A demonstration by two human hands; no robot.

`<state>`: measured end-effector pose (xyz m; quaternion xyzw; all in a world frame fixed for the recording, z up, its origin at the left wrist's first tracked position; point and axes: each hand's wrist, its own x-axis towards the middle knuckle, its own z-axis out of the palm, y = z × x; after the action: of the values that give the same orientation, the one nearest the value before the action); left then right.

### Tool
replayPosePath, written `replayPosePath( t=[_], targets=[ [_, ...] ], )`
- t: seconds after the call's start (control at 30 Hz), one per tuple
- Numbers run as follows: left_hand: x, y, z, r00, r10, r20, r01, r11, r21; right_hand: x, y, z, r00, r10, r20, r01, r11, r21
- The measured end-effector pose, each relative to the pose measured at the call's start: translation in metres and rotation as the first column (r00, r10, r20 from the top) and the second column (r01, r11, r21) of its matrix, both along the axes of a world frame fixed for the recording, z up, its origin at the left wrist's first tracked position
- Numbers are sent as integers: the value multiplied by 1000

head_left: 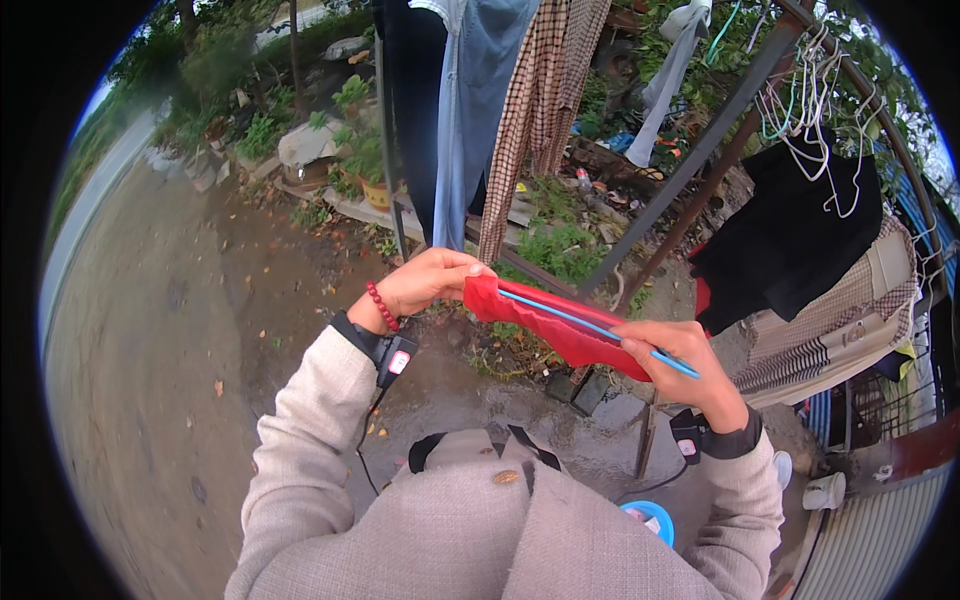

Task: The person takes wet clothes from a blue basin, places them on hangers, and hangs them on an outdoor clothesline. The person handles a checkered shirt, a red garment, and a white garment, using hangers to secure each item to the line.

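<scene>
In front of my body a red garment (551, 336) is stretched sideways between my two hands. My left hand (420, 283) pinches its left end between thumb and fingers. Along the cloth runs a light-blue hanger (556, 313), partly covered by the red fabric at its left end. My right hand (681, 358) grips the hanger and the right end of the garment together. The hanger's blue tip sticks out below the right thumb. How far the hanger reaches inside the cloth is hidden.
Blue jeans (480, 105) and a checked garment (534, 97) hang just ahead. Slanted metal bars (686, 154) stand at right, near several white hangers (814, 90) and a black shirt (795, 232). A blue bucket (667, 523) with cloth inside sits low on the wet ground.
</scene>
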<state>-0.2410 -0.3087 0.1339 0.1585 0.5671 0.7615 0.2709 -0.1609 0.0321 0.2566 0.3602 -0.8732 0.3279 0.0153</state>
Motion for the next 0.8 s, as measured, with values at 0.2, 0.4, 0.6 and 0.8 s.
replayPosePath(
  t=[0.2, 0.4, 0.6, 0.8],
  targets=[
    [-3, 7, 0, 954, 159, -253, -223, 943, -248, 0, -2, -1, 996, -28, 82, 26, 999, 25],
    [1, 10, 10, 778, 296, -554, -546, 755, -363, 2, 1, 0, 946, -147, 290, 134, 989, 63],
    [5, 13, 20, 682, 292, -671, -612, 730, -304, -2, 2, -13, 900, -130, 416, 83, 988, 129],
    [4, 14, 21, 760, 223, -611, -472, 834, -284, -3, 0, -17, 918, -123, 378, 78, 988, 133]
  ],
)
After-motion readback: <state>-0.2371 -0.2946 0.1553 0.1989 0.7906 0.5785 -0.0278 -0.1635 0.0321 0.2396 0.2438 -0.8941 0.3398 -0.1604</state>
